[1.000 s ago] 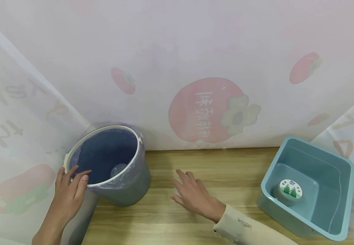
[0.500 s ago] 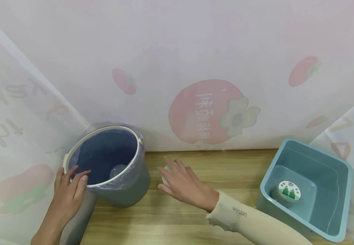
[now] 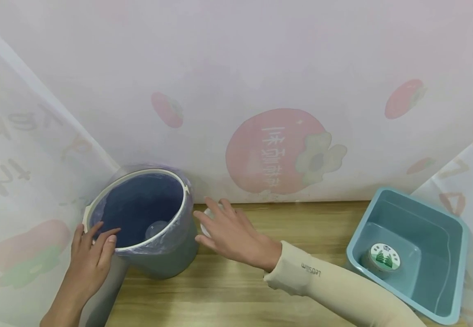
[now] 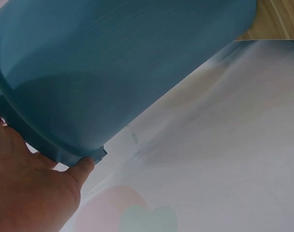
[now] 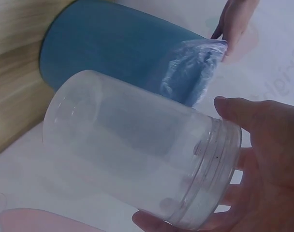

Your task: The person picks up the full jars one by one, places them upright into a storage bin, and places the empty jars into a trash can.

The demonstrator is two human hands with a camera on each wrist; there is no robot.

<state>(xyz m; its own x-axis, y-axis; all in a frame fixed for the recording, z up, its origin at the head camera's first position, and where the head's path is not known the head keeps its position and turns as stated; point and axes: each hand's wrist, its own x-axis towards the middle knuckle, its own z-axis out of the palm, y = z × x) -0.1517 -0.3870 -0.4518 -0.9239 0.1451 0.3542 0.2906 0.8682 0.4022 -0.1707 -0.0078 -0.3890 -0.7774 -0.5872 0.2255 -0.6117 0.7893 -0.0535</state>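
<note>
At the left stands a blue-grey trash bin (image 3: 166,259) with a thin plastic liner (image 5: 193,67) folded over its pale rim. My left hand (image 3: 91,259) grips that rim at the near left, and its thumb (image 4: 81,169) presses the underside of the rim in the left wrist view. A clear plastic jar (image 5: 123,140) is in my right hand (image 3: 232,236), fingers and thumb spread round its ridged neck end. Seen from the head, the hand hides most of the jar, which is just right of the bin. A clear round thing (image 3: 156,229) lies inside the bin.
On the right a blue-green square tub (image 3: 436,231) holds a round container (image 3: 385,257) with a white and green top. Both stand on a wood-grain table (image 3: 252,290). A white printed sheet (image 3: 203,68) rises behind and at the sides.
My right hand has moved left toward the bin, carrying the clear jar, whose pale end now shows past the fingers. The left hand stays at the bin's rim.
</note>
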